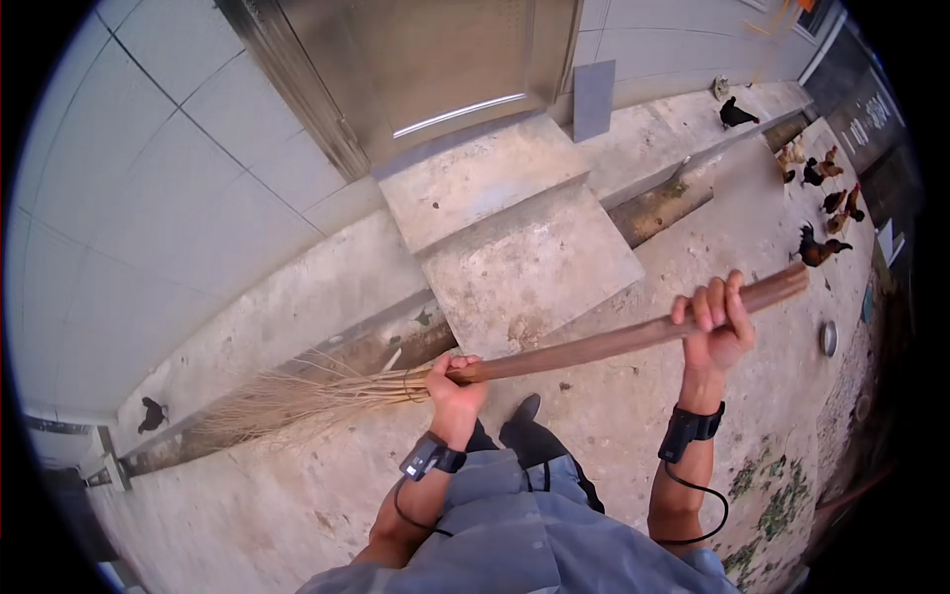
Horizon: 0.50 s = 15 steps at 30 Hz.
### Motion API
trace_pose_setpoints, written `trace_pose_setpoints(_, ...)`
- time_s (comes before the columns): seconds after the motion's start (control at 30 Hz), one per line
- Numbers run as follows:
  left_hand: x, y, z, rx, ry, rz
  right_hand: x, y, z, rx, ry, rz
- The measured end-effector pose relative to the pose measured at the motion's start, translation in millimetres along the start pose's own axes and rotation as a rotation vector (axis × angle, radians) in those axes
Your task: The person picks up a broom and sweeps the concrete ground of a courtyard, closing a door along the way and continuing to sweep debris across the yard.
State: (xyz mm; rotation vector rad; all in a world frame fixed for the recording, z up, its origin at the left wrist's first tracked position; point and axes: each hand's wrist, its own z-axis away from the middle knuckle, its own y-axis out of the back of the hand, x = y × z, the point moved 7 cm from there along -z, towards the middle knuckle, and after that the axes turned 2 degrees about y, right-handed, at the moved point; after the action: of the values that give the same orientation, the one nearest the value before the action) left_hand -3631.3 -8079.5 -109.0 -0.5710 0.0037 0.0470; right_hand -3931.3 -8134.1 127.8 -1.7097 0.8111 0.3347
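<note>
A broom with a thick wooden handle [584,348] and thin twig bristles [307,401] is held across in front of my body. My left hand [456,396] is wrapped round the handle's lower end, where the twigs are bound. Nearer the handle's free end, my right hand [716,322] grips it with the fingers curled over the top. The bristles point left, over the edge of a drainage channel [371,353]. Each wrist wears a black device with a cable.
Concrete steps [524,267] rise to a closed door [426,59]. Several chickens [816,246] are at the right, one black chicken [152,415] stands far left. A metal bowl [828,340] lies at the right. A grey panel [594,101] leans on the wall.
</note>
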Motion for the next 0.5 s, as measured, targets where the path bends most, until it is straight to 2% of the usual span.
trace_pose_setpoints(0.1,-47,8,23,0.011,0.019,-0.057,-54,38,13,0.04,0.048,0.01)
trace_pose_setpoints(0.17,-97,13,32,-0.086,0.106,-0.081,-100,74,33,0.142,0.108,0.094)
trace_pose_setpoints(0.3,-199,66,12,0.049,0.34,-0.185,-183,101,95,0.254,0.207,0.226)
trace_pose_setpoints(0.37,-261,89,10,0.133,0.509,-0.209,-227,99,151,0.582,0.311,0.374)
trace_pose_setpoints(0.43,-336,120,11,0.147,0.618,-0.418,-275,77,202,0.43,0.377,0.558)
trace_pose_setpoints(0.5,-382,157,32,0.25,0.694,-0.565,-321,105,282,0.884,0.486,0.568)
